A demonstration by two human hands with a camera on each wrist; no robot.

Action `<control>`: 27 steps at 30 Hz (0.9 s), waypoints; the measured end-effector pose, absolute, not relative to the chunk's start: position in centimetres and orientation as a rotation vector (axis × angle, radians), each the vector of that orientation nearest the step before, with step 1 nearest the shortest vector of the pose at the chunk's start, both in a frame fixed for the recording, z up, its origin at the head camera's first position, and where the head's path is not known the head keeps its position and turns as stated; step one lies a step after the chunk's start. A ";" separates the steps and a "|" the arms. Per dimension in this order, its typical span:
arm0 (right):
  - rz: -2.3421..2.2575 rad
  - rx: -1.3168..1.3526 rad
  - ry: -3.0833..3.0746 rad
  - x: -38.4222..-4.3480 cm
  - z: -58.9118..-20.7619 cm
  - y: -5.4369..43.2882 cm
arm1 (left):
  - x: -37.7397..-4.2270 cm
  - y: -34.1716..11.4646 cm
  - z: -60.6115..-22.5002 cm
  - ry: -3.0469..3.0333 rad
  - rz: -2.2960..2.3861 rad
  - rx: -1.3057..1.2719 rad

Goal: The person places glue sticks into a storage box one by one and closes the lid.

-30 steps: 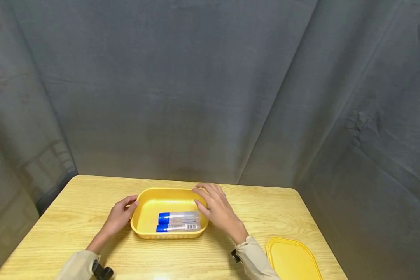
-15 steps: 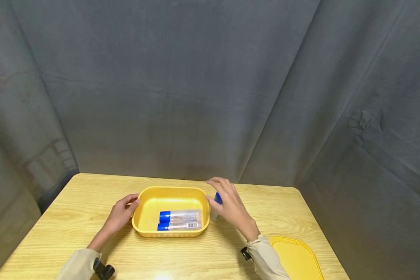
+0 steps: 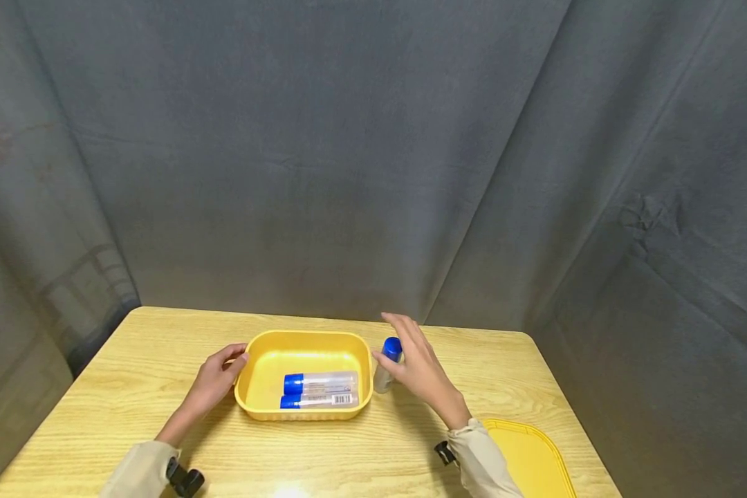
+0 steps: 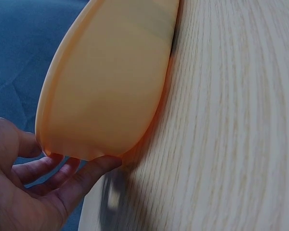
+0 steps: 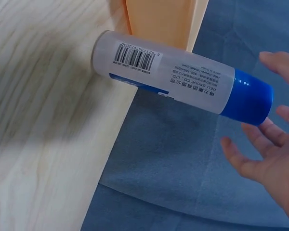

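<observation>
My left hand holds the left end of a yellow plastic box, its thumb at the rim and fingers against the outer wall. In the left wrist view, fingertips touch that end wall. Two clear glue bottles with blue caps lie in the box: an upper bottle and a lower bottle. A third glue bottle stands upright just right of the box. Beside its cap, my right hand is spread with nothing in it. The right wrist view shows this bottle and its barcode.
A yellow lid lies flat at the right front of the wooden table, partly under the right sleeve. Grey curtains hang behind the table and at its sides.
My right hand has moved right from the box's right rim to beside the standing bottle, whose blue cap has come into sight. My left hand has stayed at the box's left end.
</observation>
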State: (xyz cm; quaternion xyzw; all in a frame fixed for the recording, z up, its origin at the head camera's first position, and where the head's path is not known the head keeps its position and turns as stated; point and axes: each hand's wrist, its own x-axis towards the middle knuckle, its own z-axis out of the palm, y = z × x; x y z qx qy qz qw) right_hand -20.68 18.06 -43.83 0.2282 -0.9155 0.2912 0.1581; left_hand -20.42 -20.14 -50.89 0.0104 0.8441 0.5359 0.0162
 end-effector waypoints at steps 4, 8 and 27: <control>0.927 0.597 -2.665 -20.7 -44.1 18.4 | -20.4 -20.2 -50.9 2.615 1.675 0.028; 1.049 0.546 -2.710 -20.8 -44.4 18.7 | -20.4 -20.2 -50.9 2.616 1.680 0.027; 1.471 0.311 -2.722 -21.4 -47.4 19.1 | -20.1 -19.8 -50.8 2.605 1.667 0.002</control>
